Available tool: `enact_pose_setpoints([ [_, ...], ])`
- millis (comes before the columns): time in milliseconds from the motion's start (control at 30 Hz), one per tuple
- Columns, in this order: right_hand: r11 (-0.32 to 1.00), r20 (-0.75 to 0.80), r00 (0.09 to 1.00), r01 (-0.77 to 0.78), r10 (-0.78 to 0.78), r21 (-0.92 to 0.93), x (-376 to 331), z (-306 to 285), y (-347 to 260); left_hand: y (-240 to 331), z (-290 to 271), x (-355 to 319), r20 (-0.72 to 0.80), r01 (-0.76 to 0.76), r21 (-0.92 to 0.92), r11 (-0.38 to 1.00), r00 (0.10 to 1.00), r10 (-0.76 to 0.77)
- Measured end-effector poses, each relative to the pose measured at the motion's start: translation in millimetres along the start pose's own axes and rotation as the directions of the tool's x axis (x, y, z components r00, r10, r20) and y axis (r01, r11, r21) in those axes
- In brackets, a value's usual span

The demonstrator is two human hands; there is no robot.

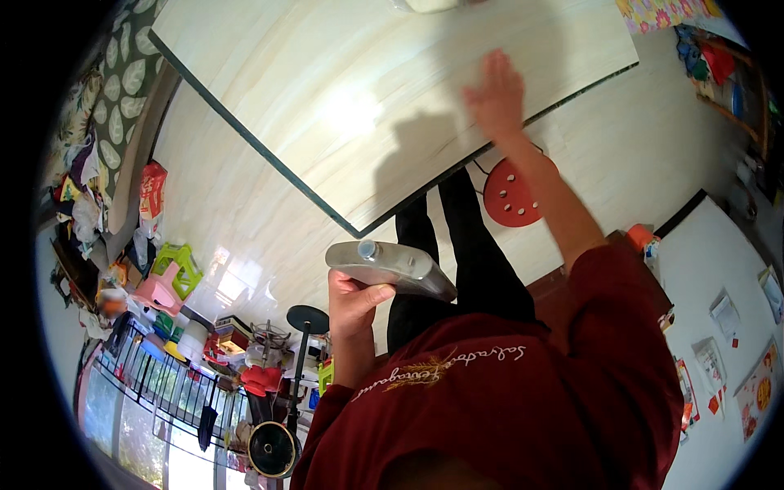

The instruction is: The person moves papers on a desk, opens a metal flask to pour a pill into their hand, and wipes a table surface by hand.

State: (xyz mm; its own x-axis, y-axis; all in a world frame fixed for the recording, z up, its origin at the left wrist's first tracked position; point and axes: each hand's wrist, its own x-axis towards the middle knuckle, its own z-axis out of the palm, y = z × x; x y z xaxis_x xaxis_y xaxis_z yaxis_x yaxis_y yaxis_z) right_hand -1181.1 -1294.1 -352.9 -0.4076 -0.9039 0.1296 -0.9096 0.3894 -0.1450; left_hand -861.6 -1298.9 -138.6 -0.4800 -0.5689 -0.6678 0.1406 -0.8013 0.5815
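My left hand (353,304) grips a flat grey metallic container (392,268) with a small round cap, held level in front of my red shirt. My right hand (495,91) reaches forward with fingers spread and lies flat on a light wooden tabletop (327,82) with a dark edge, close to its near corner. My black-trousered legs (457,253) show below the table edge.
A red round stool (510,196) with holes stands by my legs. Green and pink plastic stools (174,273) and cluttered household items fill the left side beside a black rack (155,376). A white surface (719,269) with papers lies at right. A pale object (429,4) sits at the table's far edge.
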Motion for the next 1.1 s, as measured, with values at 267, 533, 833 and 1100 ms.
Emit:
enact_pose_setpoints([
  [267,0.674,0.206,0.654,0.625,-0.728,0.394,-30.3,-4.9,-218.4,14.7,19.1,11.8,-0.073,0.009,0.122,0.992,0.997,0.0],
  [533,0.953,0.222,0.935,0.238,-0.277,0.187,33.0,-6.4,21.5,10.3,13.3,10.5,-0.016,-0.003,-0.022,1.0,1.0,0.002],
  [833,0.705,-0.117,0.907,0.392,-0.406,0.591,-6.5,-5.7,-135.6,20.9,25.9,10.5,0.021,0.02,0.06,0.998,1.0,-0.021],
  [1100,0.747,0.098,0.915,0.254,-0.391,0.614,45.2,27.2,-131.9,26.3,27.1,15.2,-0.071,-0.038,0.077,0.996,0.997,0.043],
])
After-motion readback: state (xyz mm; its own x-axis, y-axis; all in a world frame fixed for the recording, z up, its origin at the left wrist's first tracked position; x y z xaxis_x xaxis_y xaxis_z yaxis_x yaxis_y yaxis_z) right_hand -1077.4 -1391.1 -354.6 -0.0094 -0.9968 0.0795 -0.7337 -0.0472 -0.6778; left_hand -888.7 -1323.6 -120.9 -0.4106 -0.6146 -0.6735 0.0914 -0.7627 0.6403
